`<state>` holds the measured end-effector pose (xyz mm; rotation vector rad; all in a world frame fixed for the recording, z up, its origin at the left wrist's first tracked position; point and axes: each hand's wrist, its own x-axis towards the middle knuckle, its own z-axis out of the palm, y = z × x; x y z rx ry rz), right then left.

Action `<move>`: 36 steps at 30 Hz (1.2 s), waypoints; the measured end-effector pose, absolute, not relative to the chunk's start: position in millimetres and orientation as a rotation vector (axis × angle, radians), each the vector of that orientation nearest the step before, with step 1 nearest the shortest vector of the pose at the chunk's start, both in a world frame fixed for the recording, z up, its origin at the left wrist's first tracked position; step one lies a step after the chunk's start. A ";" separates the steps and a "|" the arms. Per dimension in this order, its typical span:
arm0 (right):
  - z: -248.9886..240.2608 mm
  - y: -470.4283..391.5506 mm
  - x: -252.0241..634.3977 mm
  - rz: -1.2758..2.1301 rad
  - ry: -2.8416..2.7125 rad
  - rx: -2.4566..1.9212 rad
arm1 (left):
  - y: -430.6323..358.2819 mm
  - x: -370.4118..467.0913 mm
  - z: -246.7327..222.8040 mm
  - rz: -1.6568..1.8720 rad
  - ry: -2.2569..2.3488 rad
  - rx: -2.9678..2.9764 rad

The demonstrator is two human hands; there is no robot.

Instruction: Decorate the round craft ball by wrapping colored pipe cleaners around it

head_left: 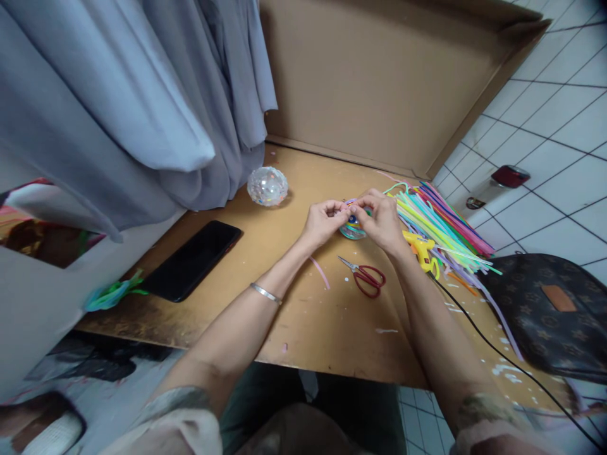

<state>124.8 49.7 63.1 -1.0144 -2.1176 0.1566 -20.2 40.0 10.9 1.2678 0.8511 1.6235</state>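
My left hand (326, 219) and my right hand (380, 218) meet over the table, thumbs and fingertips pinched close together. What lies in the two pinches is too small and too covered to make out. Directly under the fingertips sits a small clear, rounded piece (353, 232) with green, blue and yellow coloured parts, half hidden by the hands. Nearer to me lie red-handled scissors (368, 279), blades pointing up and left. A short pink strip (320, 273) rests beside my left wrist.
Many coloured pipe cleaners (439, 218) lie in a heap at the right, with a yellow glue gun (420, 248) and its cord alongside. A clear ball (268, 186), a black phone (194, 260) and a brown bag (545, 316) are on the table (303, 328). Cardboard (379, 82) stands behind.
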 end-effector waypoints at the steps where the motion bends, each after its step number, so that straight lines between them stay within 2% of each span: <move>1: 62.4 50.2 124.3 0.163 -2.097 -1.011 | 39.5 -20.7 11.6 1.621 0.835 1.263; 8: 60.3 56.3 124.5 0.242 -1.953 -1.016 | 36.3 -25.8 16.9 1.609 0.724 1.243; 36: 52.5 55.9 112.6 0.436 -1.794 -1.055 | 36.6 -21.0 14.9 1.618 0.791 1.239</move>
